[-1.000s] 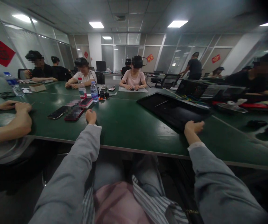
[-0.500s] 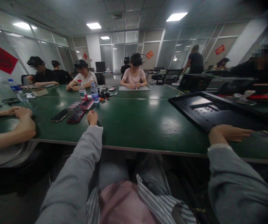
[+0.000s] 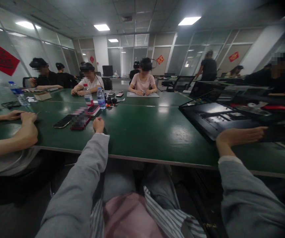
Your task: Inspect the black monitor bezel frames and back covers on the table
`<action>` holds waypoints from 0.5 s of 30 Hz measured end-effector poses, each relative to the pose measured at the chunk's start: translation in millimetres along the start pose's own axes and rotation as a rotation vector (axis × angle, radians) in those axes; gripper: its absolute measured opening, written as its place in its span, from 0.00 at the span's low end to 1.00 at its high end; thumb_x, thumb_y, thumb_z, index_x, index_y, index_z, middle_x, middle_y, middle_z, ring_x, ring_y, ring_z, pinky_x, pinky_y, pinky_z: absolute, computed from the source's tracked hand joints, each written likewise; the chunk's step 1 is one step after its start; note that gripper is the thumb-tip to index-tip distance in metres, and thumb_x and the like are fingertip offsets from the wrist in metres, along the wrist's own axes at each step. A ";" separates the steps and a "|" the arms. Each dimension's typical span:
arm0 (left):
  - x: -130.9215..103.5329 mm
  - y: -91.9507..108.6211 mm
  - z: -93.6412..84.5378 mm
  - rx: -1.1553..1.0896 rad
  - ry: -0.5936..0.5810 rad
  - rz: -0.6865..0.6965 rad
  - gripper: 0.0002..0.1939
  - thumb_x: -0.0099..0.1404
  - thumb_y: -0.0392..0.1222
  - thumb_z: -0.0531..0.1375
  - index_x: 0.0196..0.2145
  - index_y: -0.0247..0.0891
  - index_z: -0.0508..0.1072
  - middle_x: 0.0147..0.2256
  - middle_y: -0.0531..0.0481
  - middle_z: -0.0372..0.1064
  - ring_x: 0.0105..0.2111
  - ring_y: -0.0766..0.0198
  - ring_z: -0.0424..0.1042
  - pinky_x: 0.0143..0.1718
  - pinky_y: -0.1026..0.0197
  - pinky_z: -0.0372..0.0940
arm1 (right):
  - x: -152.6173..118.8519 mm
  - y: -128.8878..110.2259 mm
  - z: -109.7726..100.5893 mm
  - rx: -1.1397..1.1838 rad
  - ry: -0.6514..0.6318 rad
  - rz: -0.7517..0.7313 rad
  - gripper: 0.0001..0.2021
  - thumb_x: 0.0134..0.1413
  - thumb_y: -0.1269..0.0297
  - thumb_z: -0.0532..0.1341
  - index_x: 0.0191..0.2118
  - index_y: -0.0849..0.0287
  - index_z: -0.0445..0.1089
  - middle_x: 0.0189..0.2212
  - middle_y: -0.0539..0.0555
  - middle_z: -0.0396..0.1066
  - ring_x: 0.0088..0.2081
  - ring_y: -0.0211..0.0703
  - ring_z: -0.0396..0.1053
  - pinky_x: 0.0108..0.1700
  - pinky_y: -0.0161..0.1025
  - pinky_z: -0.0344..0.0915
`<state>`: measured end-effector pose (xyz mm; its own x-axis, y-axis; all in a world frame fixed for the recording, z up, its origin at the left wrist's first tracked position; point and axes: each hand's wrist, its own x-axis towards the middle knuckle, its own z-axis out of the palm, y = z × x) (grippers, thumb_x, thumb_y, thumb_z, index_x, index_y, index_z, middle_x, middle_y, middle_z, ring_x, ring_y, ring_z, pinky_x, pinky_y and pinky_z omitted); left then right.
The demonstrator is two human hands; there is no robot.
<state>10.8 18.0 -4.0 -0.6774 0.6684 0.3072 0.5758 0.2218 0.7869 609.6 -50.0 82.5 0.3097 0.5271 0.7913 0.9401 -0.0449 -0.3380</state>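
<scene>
Black and glossy, a flat panel [image 3: 214,114] is at the right side of the green table [image 3: 142,132], just beyond the right hand [image 3: 240,136] and well apart from the left hand [image 3: 98,125]. Straight right fingers run along its near edge; whether they grip it, I cannot tell. Wide of them, the left hand curls into a loose fist near a dark phone [image 3: 63,121]. Past that stands a red-capped bottle [image 3: 88,98].
</scene>
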 end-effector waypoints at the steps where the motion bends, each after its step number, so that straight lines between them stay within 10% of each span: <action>1: -0.6 0.7 -0.3 -0.001 -0.001 0.001 0.17 0.66 0.33 0.56 0.51 0.36 0.76 0.52 0.38 0.75 0.54 0.54 0.73 0.57 0.55 0.62 | -0.3 -11.1 -1.1 0.005 -0.021 -0.026 0.28 0.66 0.62 0.47 0.67 0.64 0.64 0.66 0.80 0.50 0.62 0.58 0.60 0.59 0.61 0.57; 15: -2.1 6.0 0.0 -0.034 -0.011 -0.014 0.16 0.70 0.39 0.55 0.52 0.36 0.74 0.52 0.38 0.75 0.54 0.55 0.72 0.57 0.55 0.63 | -17.8 -102.2 75.7 0.219 -0.209 -0.231 0.30 0.68 0.65 0.43 0.73 0.65 0.49 0.58 0.70 0.65 0.63 0.59 0.62 0.63 0.63 0.59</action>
<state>15.6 18.0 0.1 -0.6799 0.6734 0.2902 0.5501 0.2067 0.8091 497.3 9.4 64.4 0.0359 0.6647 0.7463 0.9220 0.2660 -0.2812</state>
